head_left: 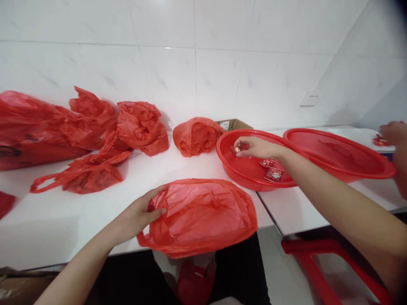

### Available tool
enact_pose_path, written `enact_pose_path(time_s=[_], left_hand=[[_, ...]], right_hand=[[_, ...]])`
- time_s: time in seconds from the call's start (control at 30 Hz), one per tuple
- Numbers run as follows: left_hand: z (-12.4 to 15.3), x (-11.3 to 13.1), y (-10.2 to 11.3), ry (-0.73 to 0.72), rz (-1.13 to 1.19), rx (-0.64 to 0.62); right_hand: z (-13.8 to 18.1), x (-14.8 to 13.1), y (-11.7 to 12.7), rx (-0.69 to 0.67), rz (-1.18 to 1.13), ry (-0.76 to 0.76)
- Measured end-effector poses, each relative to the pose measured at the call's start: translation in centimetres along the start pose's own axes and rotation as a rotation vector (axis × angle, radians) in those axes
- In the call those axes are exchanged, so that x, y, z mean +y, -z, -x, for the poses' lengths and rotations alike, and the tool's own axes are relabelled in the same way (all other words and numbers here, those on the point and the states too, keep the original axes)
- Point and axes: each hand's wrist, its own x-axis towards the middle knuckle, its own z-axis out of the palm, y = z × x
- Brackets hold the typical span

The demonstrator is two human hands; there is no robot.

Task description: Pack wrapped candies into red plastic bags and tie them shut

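Note:
An open red plastic bag (203, 214) spreads over the table's front edge, its mouth facing up. My left hand (141, 214) grips the bag's left rim, thumb inside and fingers partly hidden behind the plastic. Over to the right, my right hand (259, 148) reaches into a red plastic basket (223, 160). Its fingertips pinch a small red packet (243, 146) with white and gold marks, just above the basket's bottom. Other small printed red packets (274, 174) lie in the basket below my wrist.
A second red basket (343, 154) stands to the right, near another person's hand (394, 132) with a red item. Crumpled red bags (141, 127) line the wall, and a cardboard box (237, 124) sits behind the first basket. A red stool (318, 248) stands below right.

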Motion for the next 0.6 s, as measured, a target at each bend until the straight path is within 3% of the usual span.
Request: enact_pose_path(time_s=[0.13, 0.2, 0.27, 0.4, 0.53, 0.6], left_hand=[[-0.6, 0.1, -1.3, 0.045, 0.053, 0.022], [-1.1, 0.4, -2.4, 0.099, 0.135, 0.018], [-1.4, 0.9, -3.2, 0.156, 0.244, -0.008], [-1.6, 1.4, -4.1, 0.168, 0.322, 0.001], [-1.0, 1.6, -4.2, 0.196, 0.231, 0.032], [-0.7, 2.0, -4.4, 0.191, 0.216, 0.036]], right_hand=[[2.4, -5.7, -1.7, -0.099, -0.336, 0.166], [3.5, -8.0, -3.9, -0.214, -0.345, 0.213], [4.3, -9.4, -6.3, -0.248, -0.24, 0.234], [4.8, -9.4, -8.7, -0.035, 0.023, 0.237], [3.6, -7.0, -6.0, 0.226, 0.044, 0.179], [2.8, -4.7, -4.4, 0.316, 0.184, 0.092]])
